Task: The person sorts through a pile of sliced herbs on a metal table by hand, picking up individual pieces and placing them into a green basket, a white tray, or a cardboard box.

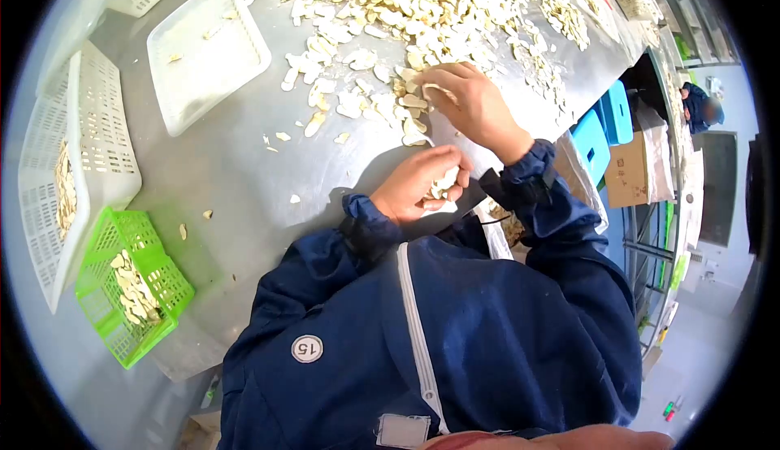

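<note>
Many pale, flat slices (455, 11) lie in a spread pile on the metal table (260, 173). My left hand (413, 183) is near the table's front edge, its fingers curled around several pale slices (443, 186). Just above and to the right of it, my right hand (479, 110) reaches over the near edge of the pile, with thumb and fingers bent around a pale slice (441, 92). More loose slices lie beside its fingertips. The two hands are close together but apart.
At the left are a white tray (207, 56), a white perforated basket (106, 133) and a green basket (175, 279) with slices inside. Blue containers (591, 145) and a cardboard box (630, 169) stand at the right. Another person (697, 110) is far off at the right.
</note>
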{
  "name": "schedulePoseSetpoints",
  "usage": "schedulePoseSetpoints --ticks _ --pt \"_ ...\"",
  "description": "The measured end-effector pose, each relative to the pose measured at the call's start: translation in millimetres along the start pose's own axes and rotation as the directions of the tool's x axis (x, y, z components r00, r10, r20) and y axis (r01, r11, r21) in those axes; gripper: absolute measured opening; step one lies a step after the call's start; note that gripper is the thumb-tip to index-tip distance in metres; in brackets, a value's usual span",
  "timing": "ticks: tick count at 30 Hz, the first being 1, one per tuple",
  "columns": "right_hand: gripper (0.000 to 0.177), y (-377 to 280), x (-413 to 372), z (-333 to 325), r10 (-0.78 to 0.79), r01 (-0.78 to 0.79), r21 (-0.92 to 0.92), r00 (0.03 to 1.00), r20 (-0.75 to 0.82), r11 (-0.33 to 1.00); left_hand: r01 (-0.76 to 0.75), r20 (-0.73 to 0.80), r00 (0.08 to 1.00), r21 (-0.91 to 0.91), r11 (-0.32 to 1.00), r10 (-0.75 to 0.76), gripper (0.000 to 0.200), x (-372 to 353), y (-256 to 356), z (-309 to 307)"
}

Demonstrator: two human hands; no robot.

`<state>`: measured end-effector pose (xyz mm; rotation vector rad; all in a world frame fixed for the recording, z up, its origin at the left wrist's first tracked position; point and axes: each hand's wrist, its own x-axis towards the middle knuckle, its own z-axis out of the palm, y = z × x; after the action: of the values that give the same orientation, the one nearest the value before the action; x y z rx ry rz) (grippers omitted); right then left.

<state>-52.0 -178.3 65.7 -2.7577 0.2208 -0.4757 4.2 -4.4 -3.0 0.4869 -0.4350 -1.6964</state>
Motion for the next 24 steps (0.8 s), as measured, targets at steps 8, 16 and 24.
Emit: schedulePoseSetpoints --ticks 8,16,24 --pt "0.019 -4.0 25.3 33.7 0.015 0.016 -0.198 0.988 0.156 0.980 0.147 0.003 0.989 0.073 0.986 -0.148 0.024 -5.3 10.6 1.9" --pt "0.017 -1.8 39.6 25.1 -0.024 0.062 -0.127 0.958 0.287 0.990 0.030 0.328 0.909 0.564 0.825 -0.258 0.031 -0.9 2.1 3.0" --pt "0.029 -62.6 123.5 12.4 -0.015 -0.045 0.147 0.925 0.381 0.988 -0.053 0.449 0.853 0.581 0.812 -0.265 0.029 8.6 -15.1 -0.6"
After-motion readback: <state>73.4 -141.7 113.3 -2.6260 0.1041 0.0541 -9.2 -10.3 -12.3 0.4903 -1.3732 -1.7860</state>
